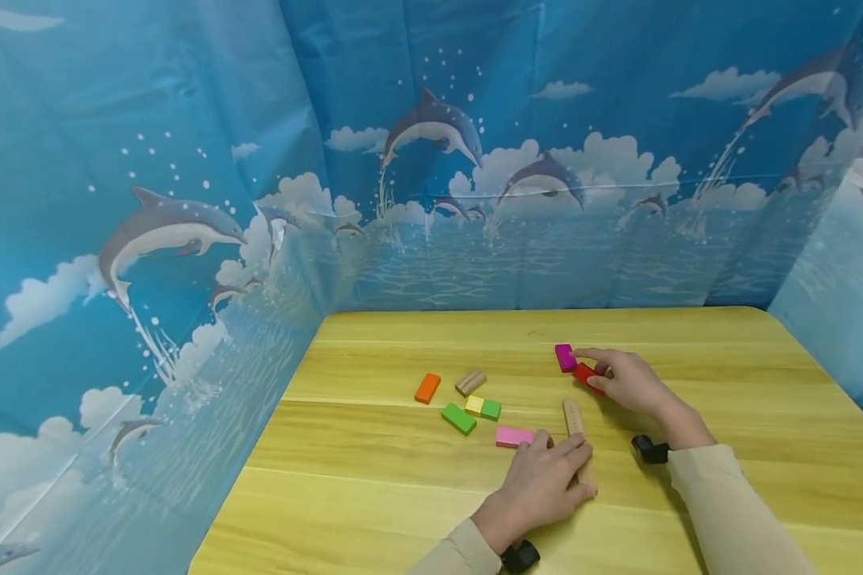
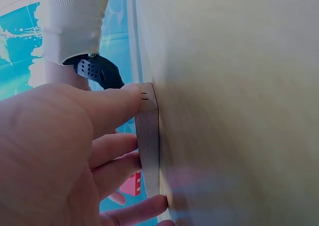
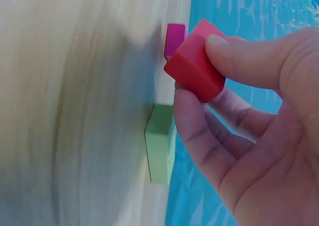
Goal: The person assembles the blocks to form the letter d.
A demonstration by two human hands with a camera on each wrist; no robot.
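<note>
My right hand [image 1: 635, 387] pinches a red block [image 3: 195, 61] between thumb and fingers. In the right wrist view the red block is tilted. Just beyond it in the head view lies a magenta block [image 1: 564, 358], close to the extended index finger. A pale green block [image 3: 160, 143] stands below the red one in the right wrist view. My left hand [image 1: 544, 483] holds a flat wooden strip [image 1: 573, 419] at the table, thumb at its near end and fingers along it. Two short dark marks show by the thumb. A pink block [image 1: 513, 437] lies against the left fingers.
Left of the hands, on the yellow wood-grain table [image 1: 374, 479], lie an orange block [image 1: 427, 388], a brown wooden block [image 1: 470, 383], a green block [image 1: 459, 418], and a yellow block [image 1: 475, 405] touching a smaller green block [image 1: 491, 410]. A dolphin-print curtain [image 1: 431, 239] encloses the table behind.
</note>
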